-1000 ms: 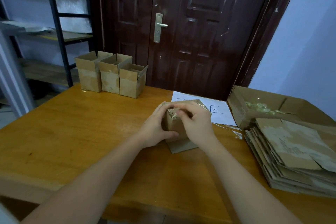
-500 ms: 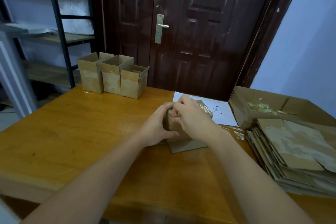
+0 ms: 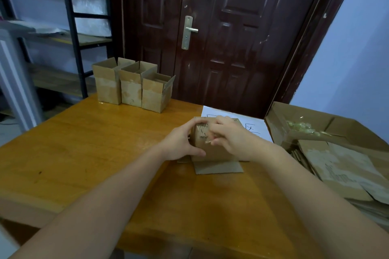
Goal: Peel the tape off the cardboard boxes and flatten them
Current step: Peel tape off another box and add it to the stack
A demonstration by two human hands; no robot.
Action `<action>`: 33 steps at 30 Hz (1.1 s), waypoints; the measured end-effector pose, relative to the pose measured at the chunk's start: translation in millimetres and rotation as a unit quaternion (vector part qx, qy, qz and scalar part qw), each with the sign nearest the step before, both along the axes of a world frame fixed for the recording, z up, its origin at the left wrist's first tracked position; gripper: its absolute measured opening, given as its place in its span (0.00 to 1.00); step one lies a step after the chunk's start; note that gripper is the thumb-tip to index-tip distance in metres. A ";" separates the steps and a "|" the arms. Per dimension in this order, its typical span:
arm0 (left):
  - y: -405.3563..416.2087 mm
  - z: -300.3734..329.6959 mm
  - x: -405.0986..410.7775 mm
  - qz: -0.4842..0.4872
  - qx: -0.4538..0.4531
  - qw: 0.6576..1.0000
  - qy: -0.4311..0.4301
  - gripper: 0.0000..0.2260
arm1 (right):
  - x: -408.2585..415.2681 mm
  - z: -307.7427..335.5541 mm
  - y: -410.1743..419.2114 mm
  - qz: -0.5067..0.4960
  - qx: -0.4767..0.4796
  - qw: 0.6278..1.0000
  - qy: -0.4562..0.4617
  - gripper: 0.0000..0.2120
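Your two bare forearms reach forward over the orange-brown wooden counter. Your left hand grips the left side of a small brown cardboard box standing near the counter's middle, thumb curled across its near face and fingers wrapped over its top edge. Your right hand is curled over the top right of the same box, fingertips pinching a thin strip of clear tape at the box's front face. One lower flap of the box lies flat on the counter toward you.

To your right, a stack of flattened brown cardboard sheets lies at the counter's edge, and just behind it sits a large open cardboard carton holding a crumpled wad of clear tape. A white sheet of paper with black marks lies just beyond your hands.

At the far left corner of the counter, three small open-topped cardboard boxes stand upright in a touching row. Behind them are a dark glossy wooden door with a metal lever handle and a black metal shelf rack.
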State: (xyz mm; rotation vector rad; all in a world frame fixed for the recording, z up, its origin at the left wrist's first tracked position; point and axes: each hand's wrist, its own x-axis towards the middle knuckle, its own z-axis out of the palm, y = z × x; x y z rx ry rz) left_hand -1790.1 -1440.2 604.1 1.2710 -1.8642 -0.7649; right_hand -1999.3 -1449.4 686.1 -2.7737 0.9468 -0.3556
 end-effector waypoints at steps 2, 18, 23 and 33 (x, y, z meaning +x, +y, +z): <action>-0.4 -0.4 -0.3 -0.007 0.002 1.000 0.009 0.41 | -5.8 -5.6 1.3 -0.011 -0.010 0.998 -0.055 0.10; 2.6 -3.3 -7.3 -0.001 0.007 1.000 0.013 0.40 | 0.8 -8.5 -6.4 -0.146 0.080 0.945 -0.280 0.09; 1.4 -5.7 -7.5 0.008 0.018 1.000 0.010 0.41 | 28.0 -19.8 -17.5 -0.179 -0.058 0.964 -0.189 0.06; -0.8 -7.7 -8.0 0.023 0.018 1.000 0.000 0.47 | 10.5 -14.9 -17.6 -0.199 0.029 0.975 -0.091 0.15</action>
